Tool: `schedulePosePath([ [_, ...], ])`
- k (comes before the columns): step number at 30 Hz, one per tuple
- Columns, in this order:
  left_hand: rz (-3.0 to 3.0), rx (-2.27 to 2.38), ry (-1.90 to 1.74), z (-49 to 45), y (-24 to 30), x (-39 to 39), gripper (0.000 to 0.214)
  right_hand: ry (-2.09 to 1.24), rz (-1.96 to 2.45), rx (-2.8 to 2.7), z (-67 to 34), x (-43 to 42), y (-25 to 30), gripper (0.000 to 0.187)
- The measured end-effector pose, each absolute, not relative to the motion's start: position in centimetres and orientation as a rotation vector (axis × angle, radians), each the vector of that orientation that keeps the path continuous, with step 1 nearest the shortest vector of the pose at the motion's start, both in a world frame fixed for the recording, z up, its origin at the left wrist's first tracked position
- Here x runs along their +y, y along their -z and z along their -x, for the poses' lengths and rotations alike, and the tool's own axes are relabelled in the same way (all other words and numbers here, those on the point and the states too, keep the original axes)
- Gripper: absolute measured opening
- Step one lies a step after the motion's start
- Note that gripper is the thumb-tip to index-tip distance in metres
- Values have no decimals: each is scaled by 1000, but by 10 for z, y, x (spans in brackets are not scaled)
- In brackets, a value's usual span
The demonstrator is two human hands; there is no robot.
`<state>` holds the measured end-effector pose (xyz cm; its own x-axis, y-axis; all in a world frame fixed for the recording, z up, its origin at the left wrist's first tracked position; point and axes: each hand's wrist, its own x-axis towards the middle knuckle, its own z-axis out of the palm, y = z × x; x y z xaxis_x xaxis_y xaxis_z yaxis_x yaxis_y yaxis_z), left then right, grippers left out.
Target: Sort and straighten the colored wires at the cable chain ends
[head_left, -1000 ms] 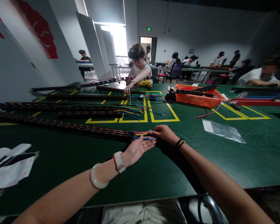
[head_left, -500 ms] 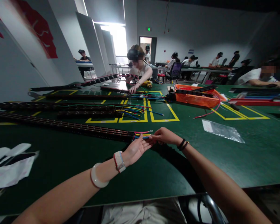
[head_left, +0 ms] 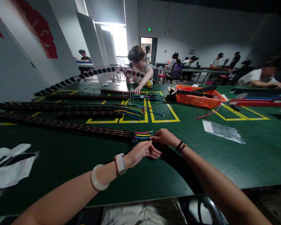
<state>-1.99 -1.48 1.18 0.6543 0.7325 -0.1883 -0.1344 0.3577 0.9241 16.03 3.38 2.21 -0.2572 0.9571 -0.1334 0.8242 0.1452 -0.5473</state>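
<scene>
A long black cable chain point(head_left: 96, 129) lies across the green table point(head_left: 84, 168), with red, yellow point(head_left: 143, 135) and blue wires coming out of its right end. My right hand point(head_left: 165, 137) pinches the tip of the blue wire point(head_left: 142, 138) between thumb and fingers. Metal lugs end the red wire point(head_left: 144, 132) and the yellow one. Just below the wires is my left hand point(head_left: 144, 153), with its fingers apart, loosely bent and holding nothing. It does not grip the wires.
Beyond lie more cable chains point(head_left: 89, 114) with coloured wires, over yellow taped outlines. An orange basket point(head_left: 196, 102) stands at back right, a clear plastic bag point(head_left: 223, 132) nearer. White packets point(head_left: 9, 172) lie at left. Across the table a co-worker point(head_left: 142, 73) handles another chain.
My left hand has dropped away from under the blue wire and turned over, towards me. My right hand stays at the wire's tip. The co-worker's chain has lifted into an arch.
</scene>
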Motion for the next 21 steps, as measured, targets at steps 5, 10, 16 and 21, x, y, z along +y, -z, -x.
schedulePosePath([
  [5,-1051,650,-626,20,-13,-14,35,-394,1508,-2191,-164,38,-18,50],
  [10,-1026,648,-634,20,-13,-15,35,-253,1195,-2391,-156,41,-6,44],
  [16,-943,645,-625,20,-14,-11,36,-132,1216,-2442,-147,40,-6,20],
  [21,-698,586,-610,22,-11,-2,29,-27,1230,-2437,-143,38,-8,11],
])
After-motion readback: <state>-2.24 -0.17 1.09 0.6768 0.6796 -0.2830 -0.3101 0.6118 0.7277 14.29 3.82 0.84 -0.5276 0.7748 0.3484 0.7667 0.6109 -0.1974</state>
